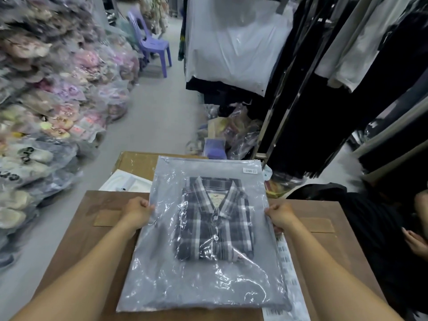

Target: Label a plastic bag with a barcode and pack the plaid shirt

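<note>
A clear plastic bag (162,269) lies over a cardboard box top (76,239) in front of me. Inside it sits the folded plaid shirt (213,223), dark with white checks, collar pointing away from me. A small barcode label (250,171) is stuck at the bag's far right corner. My left hand (136,213) grips the bag's left edge. At the opposite edge, my right hand (280,216) holds the right side. A strip of barcode stickers (289,279) lies under the bag's right side.
Bagged garments are piled along the left (46,112). Dark clothes hang on racks at the right (347,89). A purple plastic chair (150,42) stands down the aisle. Another person's hand (416,244) shows at the far right. More cardboard and white packaging (125,181) lie beyond the box.
</note>
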